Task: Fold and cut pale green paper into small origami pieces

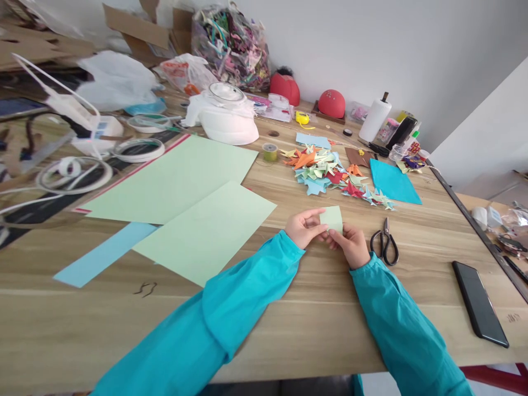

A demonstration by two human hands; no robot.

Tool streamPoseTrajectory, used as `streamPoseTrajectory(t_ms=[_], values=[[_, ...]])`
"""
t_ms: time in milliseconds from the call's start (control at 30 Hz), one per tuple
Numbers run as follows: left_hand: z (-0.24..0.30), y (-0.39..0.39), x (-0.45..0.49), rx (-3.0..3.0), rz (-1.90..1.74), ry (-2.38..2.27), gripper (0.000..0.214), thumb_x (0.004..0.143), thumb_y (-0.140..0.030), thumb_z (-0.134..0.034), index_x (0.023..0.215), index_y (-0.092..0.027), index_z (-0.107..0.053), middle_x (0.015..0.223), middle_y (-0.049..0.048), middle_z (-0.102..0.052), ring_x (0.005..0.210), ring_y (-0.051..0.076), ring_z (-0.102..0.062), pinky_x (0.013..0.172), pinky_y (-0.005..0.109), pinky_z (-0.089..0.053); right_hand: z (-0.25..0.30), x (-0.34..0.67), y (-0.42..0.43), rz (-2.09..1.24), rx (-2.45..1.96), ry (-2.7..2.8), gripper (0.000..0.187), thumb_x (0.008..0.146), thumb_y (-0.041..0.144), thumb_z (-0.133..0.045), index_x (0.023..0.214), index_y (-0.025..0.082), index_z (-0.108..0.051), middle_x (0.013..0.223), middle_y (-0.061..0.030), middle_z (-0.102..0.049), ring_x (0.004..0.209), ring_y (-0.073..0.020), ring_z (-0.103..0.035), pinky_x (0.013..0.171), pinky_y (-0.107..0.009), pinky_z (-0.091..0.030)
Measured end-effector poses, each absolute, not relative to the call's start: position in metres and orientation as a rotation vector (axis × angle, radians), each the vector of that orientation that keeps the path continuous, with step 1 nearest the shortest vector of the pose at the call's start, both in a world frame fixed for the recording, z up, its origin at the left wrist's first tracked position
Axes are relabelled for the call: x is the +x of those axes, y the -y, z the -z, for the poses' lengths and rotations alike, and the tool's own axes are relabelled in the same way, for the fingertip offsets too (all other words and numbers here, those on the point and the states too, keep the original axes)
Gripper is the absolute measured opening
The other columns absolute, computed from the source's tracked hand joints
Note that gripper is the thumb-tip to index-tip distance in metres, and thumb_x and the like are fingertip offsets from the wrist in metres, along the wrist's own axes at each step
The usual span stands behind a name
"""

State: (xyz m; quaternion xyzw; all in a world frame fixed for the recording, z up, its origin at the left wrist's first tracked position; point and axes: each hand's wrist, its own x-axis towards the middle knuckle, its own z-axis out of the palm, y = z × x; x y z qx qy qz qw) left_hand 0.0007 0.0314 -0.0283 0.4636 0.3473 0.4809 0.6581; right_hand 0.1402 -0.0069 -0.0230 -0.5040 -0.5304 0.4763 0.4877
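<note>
Between my two hands is a small square of pale green paper (331,218), held up just above the wooden table. My left hand (304,226) pinches its left edge between thumb and fingers. The thumb and fingers of my right hand (350,244) grip its lower right edge. Right of my right hand lie black-handled scissors (384,243), blades pointing away from me. Beyond my hands is a pile of folded paper pieces (325,169) in orange, green, blue and red. Large pale green sheets (206,231) lie to the left, overlapping a blue paper strip (105,254).
A black phone (480,303) lies at the right. A turquoise sheet (395,181) sits behind the scissors. Tape (270,152), a yellow tape measure (302,117) and red pincushions (331,103) stand farther back. Cables (74,173) and a white glue gun (72,107) clutter the left.
</note>
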Motion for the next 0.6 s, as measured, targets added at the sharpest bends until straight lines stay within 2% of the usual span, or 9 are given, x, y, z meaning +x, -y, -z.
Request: streamPoseTrajectory(t_ms=[100, 233, 367, 400, 433, 500, 567, 600], values=[[0.0284, -0.0311, 0.0022, 1.035, -1.085, -0.775, 0.075, 0.050, -0.026, -0.079, 0.117, -0.006, -0.052, 0.059, 0.0004, -0.065, 0.051, 0.014, -0.060, 0.052, 0.026, -0.052, 0.0245, 0.1400, 0.0063, -1.159, -1.232, 1.294, 0.034, 0.070, 0.048, -0.064, 0.066, 0.015, -0.061, 0.059, -0.0016, -0.063, 0.046, -0.0098, -0.052, 0.045, -0.023, -0.043], [0.0251, -0.0312, 0.0013, 1.027, -1.070, -0.825, 0.081, 0.053, -0.026, -0.078, 0.123, -0.004, -0.046, 0.051, -0.0015, -0.062, 0.047, 0.014, -0.059, 0.051, 0.026, -0.051, 0.0253, 0.1394, 0.0064, -1.185, -1.240, 1.289, 0.033, 0.071, 0.047, -0.063, 0.066, 0.015, -0.061, 0.057, -0.0013, -0.062, 0.046, -0.0093, -0.052, 0.045, -0.022, -0.043], [0.0219, -0.0312, 0.0002, 0.964, -1.125, -0.865, 0.092, 0.051, -0.025, -0.079, 0.130, -0.008, -0.036, 0.053, -0.0025, -0.063, 0.046, 0.014, -0.059, 0.051, 0.026, -0.051, 0.0238, 0.1384, 0.0076, -1.216, -1.215, 1.285, 0.030, 0.069, 0.044, -0.066, 0.068, 0.014, -0.062, 0.058, -0.0013, -0.063, 0.046, -0.0086, -0.052, 0.045, -0.021, -0.042], [0.0216, -0.0314, 0.0002, 0.943, -1.117, -0.863, 0.091, 0.050, -0.024, -0.080, 0.129, -0.009, -0.038, 0.054, -0.0022, -0.064, 0.046, 0.013, -0.059, 0.051, 0.026, -0.051, 0.0231, 0.1381, 0.0080, -1.212, -1.210, 1.280, 0.029, 0.068, 0.043, -0.066, 0.068, 0.014, -0.062, 0.058, -0.0011, -0.063, 0.045, -0.0083, -0.051, 0.044, -0.021, -0.041], [0.0216, -0.0318, 0.0003, 0.934, -1.094, -0.854, 0.086, 0.048, -0.025, -0.081, 0.124, -0.009, -0.044, 0.055, -0.0015, -0.065, 0.046, 0.013, -0.059, 0.051, 0.026, -0.051, 0.0223, 0.1376, 0.0083, -1.208, -1.207, 1.278, 0.029, 0.068, 0.043, -0.066, 0.067, 0.014, -0.062, 0.058, -0.0010, -0.063, 0.044, -0.0080, -0.050, 0.043, -0.021, -0.040], [0.0223, -0.0325, 0.0004, 0.962, -1.033, -0.829, 0.062, 0.045, -0.026, -0.082, 0.099, -0.008, -0.060, 0.054, 0.0010, -0.065, 0.045, 0.013, -0.058, 0.050, 0.026, -0.051, 0.0204, 0.1367, 0.0088, -1.211, -1.207, 1.282, 0.028, 0.068, 0.042, -0.066, 0.066, 0.015, -0.062, 0.057, -0.0007, -0.062, 0.044, -0.0077, -0.049, 0.042, -0.020, -0.039], [0.0237, -0.0327, 0.0007, 1.010, -1.006, -0.821, 0.040, 0.043, -0.027, -0.083, 0.072, -0.008, -0.064, 0.051, 0.0025, -0.064, 0.043, 0.012, -0.056, 0.048, 0.025, -0.050, 0.0183, 0.1359, 0.0090, -1.223, -1.221, 1.292, 0.026, 0.067, 0.040, -0.065, 0.064, 0.015, -0.061, 0.055, 0.0000, -0.061, 0.042, -0.0077, -0.048, 0.040, -0.020, -0.036], [0.0245, -0.0325, 0.0008, 1.024, -1.007, -0.823, 0.035, 0.043, -0.028, -0.083, 0.065, -0.009, -0.063, 0.050, 0.0027, -0.063, 0.042, 0.011, -0.055, 0.046, 0.025, -0.049, 0.0173, 0.1357, 0.0089, -1.228, -1.234, 1.293, 0.024, 0.066, 0.038, -0.065, 0.062, 0.015, -0.060, 0.052, 0.0007, -0.060, 0.041, -0.0076, -0.046, 0.039, -0.020, -0.035]])
